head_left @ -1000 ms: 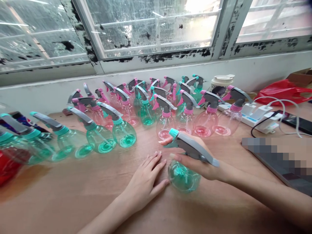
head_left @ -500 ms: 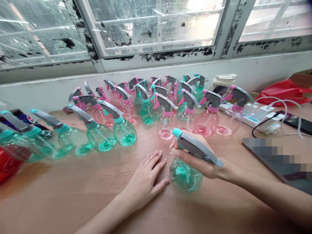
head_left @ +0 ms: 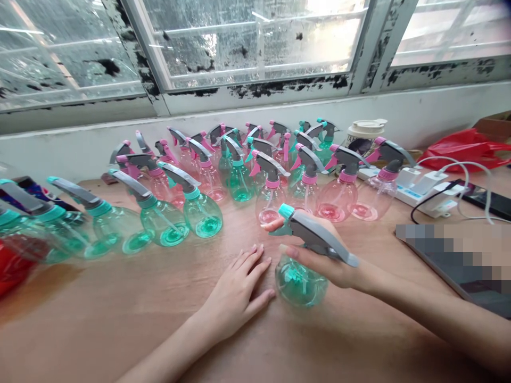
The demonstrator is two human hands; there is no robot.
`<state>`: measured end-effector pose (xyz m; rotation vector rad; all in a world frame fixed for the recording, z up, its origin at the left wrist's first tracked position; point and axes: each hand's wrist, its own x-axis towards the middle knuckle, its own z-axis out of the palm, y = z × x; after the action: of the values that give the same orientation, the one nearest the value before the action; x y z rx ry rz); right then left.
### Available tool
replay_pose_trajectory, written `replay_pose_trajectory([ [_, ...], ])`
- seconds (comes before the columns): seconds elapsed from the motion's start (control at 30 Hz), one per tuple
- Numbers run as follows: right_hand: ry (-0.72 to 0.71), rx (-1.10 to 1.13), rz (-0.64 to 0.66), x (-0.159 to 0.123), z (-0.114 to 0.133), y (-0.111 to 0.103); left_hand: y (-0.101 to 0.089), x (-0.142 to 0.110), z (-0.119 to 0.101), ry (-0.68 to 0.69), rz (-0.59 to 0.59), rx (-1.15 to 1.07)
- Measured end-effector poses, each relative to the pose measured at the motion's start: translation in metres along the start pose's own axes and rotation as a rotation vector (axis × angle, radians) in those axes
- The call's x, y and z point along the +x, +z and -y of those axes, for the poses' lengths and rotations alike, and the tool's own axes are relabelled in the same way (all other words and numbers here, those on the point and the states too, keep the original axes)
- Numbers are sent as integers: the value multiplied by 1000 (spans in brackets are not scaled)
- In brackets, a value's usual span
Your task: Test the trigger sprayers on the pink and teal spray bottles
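My right hand (head_left: 331, 255) is wrapped round the neck of a green see-through spray bottle (head_left: 300, 284), under its grey head with a turquoise nozzle. One finger reaches forward by the trigger. The bottle is a little tilted; whether its base touches the table is unclear. My left hand (head_left: 239, 290) lies flat on the wooden table (head_left: 151, 308), fingers apart, just left of the bottle. Ahead stand a pink spray bottle (head_left: 271, 202) and several more pink ones. A green spray bottle (head_left: 203, 213) ends a row of green ones running to the left.
A power strip (head_left: 423, 194) with plugs and white cables lies at the right. Behind it are a red plastic bag (head_left: 463, 151) and a lidded cup (head_left: 365, 135). A dark flat device (head_left: 435, 255), partly blurred out, lies near my right forearm. Windows rise behind the bottles.
Between the earlier frames and now, the finger at the trigger drew in and then stretched forward again. The bottle shifted slightly right and back. My left hand stayed in place.
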<state>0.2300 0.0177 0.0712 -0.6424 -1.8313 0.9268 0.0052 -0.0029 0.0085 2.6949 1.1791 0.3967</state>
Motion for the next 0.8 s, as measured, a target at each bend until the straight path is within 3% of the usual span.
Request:
replay_pose_trajectory([
  [0.8,-3,-34,-41,1,4,4,3,-2,2,21,-4,70],
])
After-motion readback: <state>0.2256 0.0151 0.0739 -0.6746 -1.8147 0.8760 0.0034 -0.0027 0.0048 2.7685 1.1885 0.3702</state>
